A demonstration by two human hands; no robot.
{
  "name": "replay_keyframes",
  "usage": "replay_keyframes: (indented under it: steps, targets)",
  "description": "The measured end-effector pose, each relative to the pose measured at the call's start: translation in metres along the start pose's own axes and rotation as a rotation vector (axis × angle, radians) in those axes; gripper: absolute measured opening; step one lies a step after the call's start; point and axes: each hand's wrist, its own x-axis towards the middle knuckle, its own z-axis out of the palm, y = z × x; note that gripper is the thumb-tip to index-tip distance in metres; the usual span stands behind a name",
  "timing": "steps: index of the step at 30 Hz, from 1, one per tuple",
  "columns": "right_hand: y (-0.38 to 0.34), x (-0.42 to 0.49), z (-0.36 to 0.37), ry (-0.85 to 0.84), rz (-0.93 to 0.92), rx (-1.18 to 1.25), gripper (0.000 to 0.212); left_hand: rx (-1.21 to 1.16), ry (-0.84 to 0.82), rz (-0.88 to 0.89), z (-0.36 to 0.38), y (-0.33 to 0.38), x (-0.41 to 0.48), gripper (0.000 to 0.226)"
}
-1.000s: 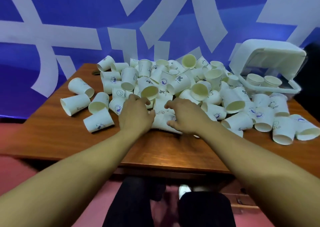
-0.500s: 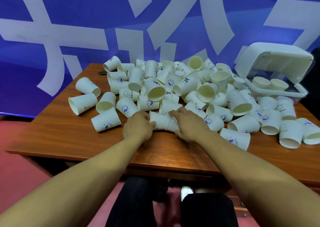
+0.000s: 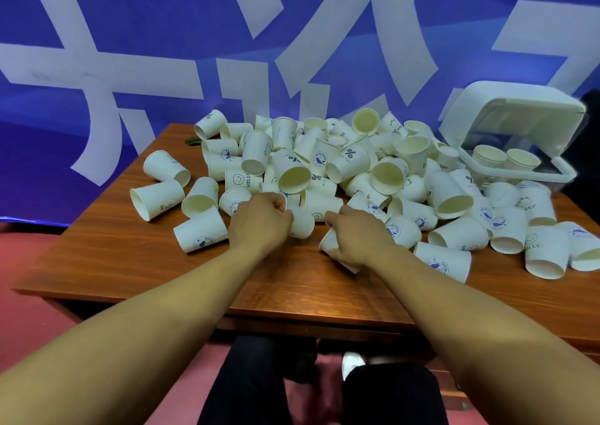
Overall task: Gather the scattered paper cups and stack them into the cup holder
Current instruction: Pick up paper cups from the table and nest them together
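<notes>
Paper cups [image 3: 303, 226] in left hand [image 3: 259, 225], right hand [image 3: 358, 239] — open wood [image 3: 292, 290] nearside.

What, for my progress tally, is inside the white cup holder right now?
A left cup and a right cup stand side by side, mouths up, inside the cup holder. How many cups nest beneath each is hidden by them and the holder's rim.

A: where's everything sitting?
B: paper cups [image 3: 324, 165] heaped on the table [image 3: 292, 291], cup holder [image 3: 513, 106] behind them at far right, two stacks [image 3: 488, 155] in it. My left hand [image 3: 259, 220] and right hand [image 3: 357, 234] are at the heap's near edge.
</notes>
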Motion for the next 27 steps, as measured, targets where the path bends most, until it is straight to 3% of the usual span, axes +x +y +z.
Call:
replay_keyframes:
  steps: [5, 8, 14, 22, 27]
  targets:
    - [0.004, 0.0, -0.032, 0.049, 0.019, 0.051, 0.03, 0.009, 0.114, 0.179, -0.017, 0.033, 0.0, 0.006]
    - [0.015, -0.005, -0.069, 0.152, 0.052, 0.091, 0.037, 0.04, 0.2, 0.304, -0.025, 0.063, 0.008, 0.009]
    - [0.068, -0.026, -0.135, 0.365, 0.186, 0.047, 0.026, 0.085, 0.301, 0.536, -0.027, 0.139, 0.024, 0.014]
    - [0.185, -0.067, -0.184, 0.699, 0.485, 0.005, 0.027, 0.096, 0.266, 0.769, 0.023, 0.251, 0.045, 0.019]
    - [0.254, -0.071, -0.18, 0.708, 0.613, -0.161, 0.028, 0.132, 0.216, 0.874, 0.081, 0.304, 0.067, 0.022]
